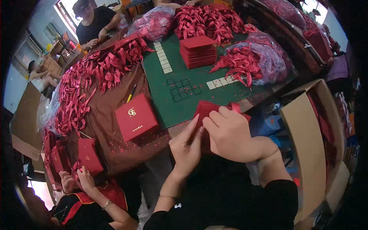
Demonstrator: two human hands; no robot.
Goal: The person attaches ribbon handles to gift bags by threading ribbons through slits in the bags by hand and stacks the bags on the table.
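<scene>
My left hand [187,142] is closed on the left side of a red card piece [206,109], thumb on one face and fingers along the edge. My right hand [232,132] is curled with fingertips pinched at the upper part of the same piece. A loop of shiny red ribbon [235,107] shows behind the right knuckles. Whether the right fingertips grip ribbon or card is hidden. Left of my hands lies a closed red box [137,118] with gold lettering, a yellow and black pen [131,93] beside its upper edge.
On the green mat [157,103] stand a stack of red pieces [197,53], heaped ribboned pieces [203,21] and a plastic bag of ribbons [264,57]. More ribbons [103,65] line the left edge. An open carton [303,153] stands right. A co-worker's hands [85,178] handle a red box [89,156].
</scene>
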